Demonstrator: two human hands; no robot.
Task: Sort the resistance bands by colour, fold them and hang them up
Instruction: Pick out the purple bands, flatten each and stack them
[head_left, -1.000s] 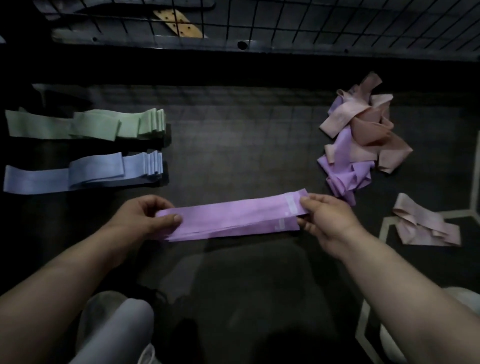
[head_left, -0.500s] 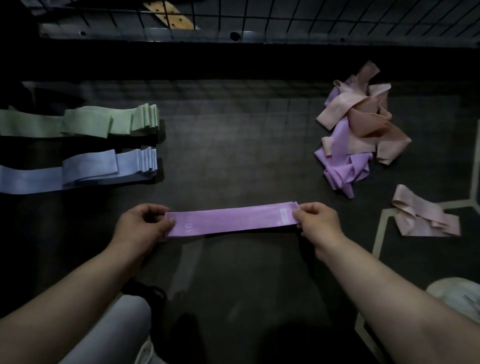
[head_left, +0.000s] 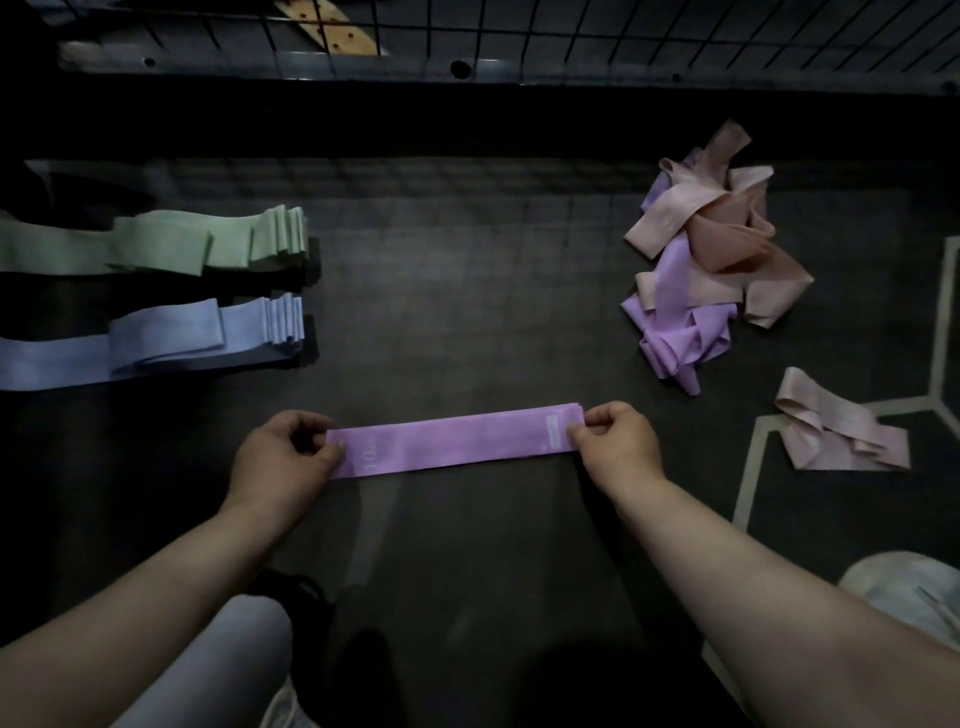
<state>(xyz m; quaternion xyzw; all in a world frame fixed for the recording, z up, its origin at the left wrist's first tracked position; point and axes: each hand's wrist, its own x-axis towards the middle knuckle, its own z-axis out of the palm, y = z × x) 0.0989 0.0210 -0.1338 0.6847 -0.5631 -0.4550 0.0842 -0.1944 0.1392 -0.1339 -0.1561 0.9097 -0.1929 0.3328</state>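
The purple band (head_left: 452, 447) is held out flat, low in the centre of the frame; I cannot tell whether it rests on the dark floor (head_left: 467, 291) or hangs just over it. The left hand (head_left: 283, 457) pinches its left end, fingers (head_left: 332, 453) curled onto it. The right hand (head_left: 618, 447) pinches the end by the white label likewise.

If either pinch slackens, I'd expect the elastic to spring back and its layers to slip out of line.

At the left lie a green stack (head_left: 156, 244) and a blue stack (head_left: 156, 338). At the upper right is a tangled heap (head_left: 711, 260) of purple and pink bands, with loose pink bands (head_left: 841, 436) below it. Pulling one from that tangle may drag others along. A wire grid (head_left: 623, 31) runs along the top.
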